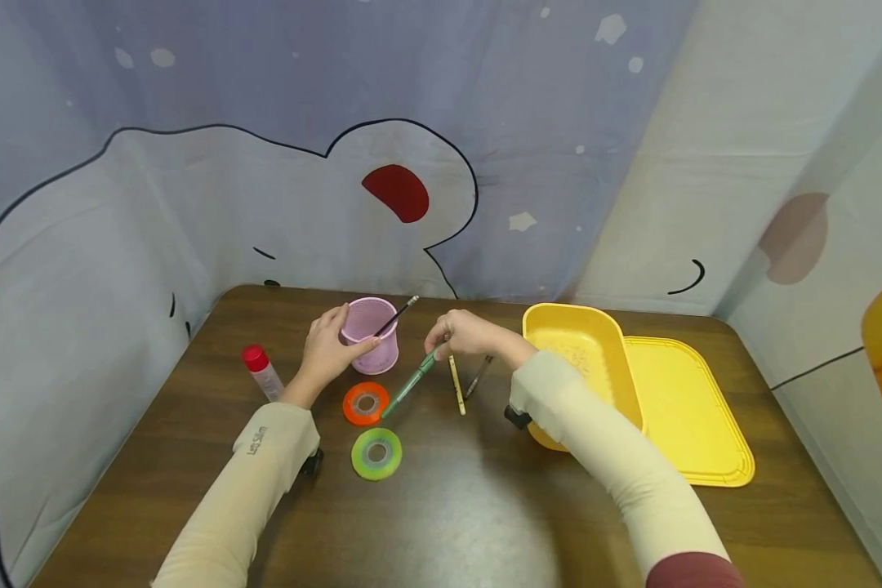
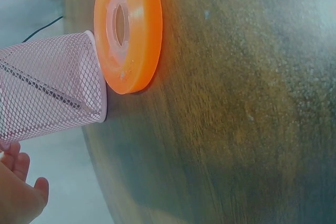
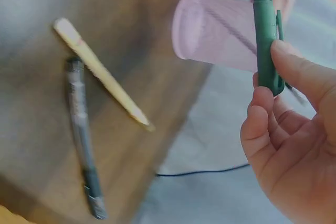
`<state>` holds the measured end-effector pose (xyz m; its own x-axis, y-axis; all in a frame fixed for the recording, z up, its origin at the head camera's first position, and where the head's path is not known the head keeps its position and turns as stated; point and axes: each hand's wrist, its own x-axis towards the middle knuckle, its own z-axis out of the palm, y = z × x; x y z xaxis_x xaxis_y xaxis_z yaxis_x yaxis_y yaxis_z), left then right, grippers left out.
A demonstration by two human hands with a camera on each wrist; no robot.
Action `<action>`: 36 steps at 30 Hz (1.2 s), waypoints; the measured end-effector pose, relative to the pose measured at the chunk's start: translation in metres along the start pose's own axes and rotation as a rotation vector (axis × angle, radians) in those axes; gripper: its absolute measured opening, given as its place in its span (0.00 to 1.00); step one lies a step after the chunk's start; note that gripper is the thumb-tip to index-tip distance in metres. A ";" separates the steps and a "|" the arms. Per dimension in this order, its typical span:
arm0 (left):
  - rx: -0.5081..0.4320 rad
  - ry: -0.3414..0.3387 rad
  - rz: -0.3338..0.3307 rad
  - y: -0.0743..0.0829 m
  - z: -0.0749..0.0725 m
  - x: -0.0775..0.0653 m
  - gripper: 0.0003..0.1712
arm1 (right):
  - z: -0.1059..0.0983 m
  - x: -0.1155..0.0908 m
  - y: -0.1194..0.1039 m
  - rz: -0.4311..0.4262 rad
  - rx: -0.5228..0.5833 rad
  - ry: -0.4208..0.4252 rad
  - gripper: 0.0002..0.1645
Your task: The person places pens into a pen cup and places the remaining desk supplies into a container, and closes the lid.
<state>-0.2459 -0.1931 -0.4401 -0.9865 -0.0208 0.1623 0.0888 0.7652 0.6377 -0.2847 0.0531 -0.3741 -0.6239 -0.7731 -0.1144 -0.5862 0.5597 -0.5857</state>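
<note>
Okay, right grip (image 1: 465,333): thumb and fingertips together, clamped on the green pen (image 1: 410,385) near its clip end.
Green pen: off the tabletop (image 1: 441,506), slanting down leftward. Pinched high, which leaves most of the barrel free. Lower end lines up with the edge of the orange tape roll (image 1: 353,403); can't tell if they touch.
Left grip (image 1: 328,351): thumb and fingers around the rim of the pink mesh cup (image 1: 382,359). Probably there to steady it; it looks light enough to tip.
Pink mesh cup: upright on the tabletop, just beyond the orange tape roll.
Black pencil (image 1: 398,316): leans inside the cup, longer than the wall is tall, so its end sticks out past the rim.
Yellow pencil (image 1: 456,386), grey-and-black pen (image 3: 81,129): lying on the tabletop, ends close together.
Yellow tub (image 1: 569,327), yellow lid (image 1: 694,408): side by side at right.
Head view only: green tape roll (image 1: 363,455), red-capped tube (image 1: 263,376), the green pen's full length.
Right wrist view: adds the pen's clip and printed label, plus the grey-and-black pen unobstructed; crops the green pen's lower end.
Left wrist view: the black pencil's low end shows through the mesh, near the base; no green pen visible.
</note>
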 end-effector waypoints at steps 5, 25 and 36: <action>-0.002 -0.010 -0.001 0.000 -0.001 -0.001 0.53 | -0.022 -0.005 -0.009 -0.014 0.035 0.062 0.04; -0.010 -0.024 -0.003 -0.001 -0.001 -0.002 0.53 | -0.043 0.010 -0.020 0.155 0.196 0.304 0.08; -0.038 0.010 0.012 0.000 0.000 -0.001 0.56 | -0.028 0.021 -0.014 0.174 0.106 0.358 0.09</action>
<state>-0.2446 -0.1931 -0.4401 -0.9840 -0.0187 0.1774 0.1057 0.7401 0.6641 -0.3036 0.0373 -0.3458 -0.8602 -0.5069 0.0563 -0.4116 0.6247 -0.6636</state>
